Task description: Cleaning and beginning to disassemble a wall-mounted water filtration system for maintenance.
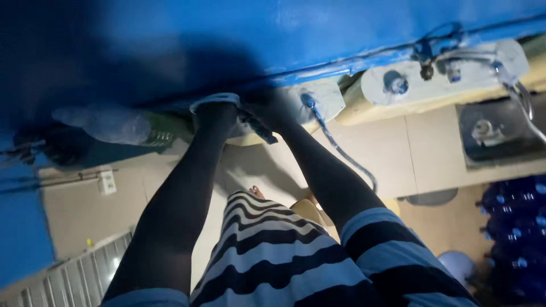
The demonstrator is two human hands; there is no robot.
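1. Our left hand [215, 113] grips a white tub's [211, 100] rim against the blue wall [284, 34].
2. Our right hand [267, 116] clasps a dark brush [259, 128].
3. The tub looks light, stiff and possibly slippery; the rim suits gripping.

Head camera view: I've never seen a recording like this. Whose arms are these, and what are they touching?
No machine here: a person wears a camera on the head, so you see their own arms and striped shirt. Both reach to a ledge under a blue wall. The left hand is at a white-rimmed round container; the right hand is at a dark blue object. It is too dim to tell the grips. Nearby lie a clear plastic bottle and a blue hose.
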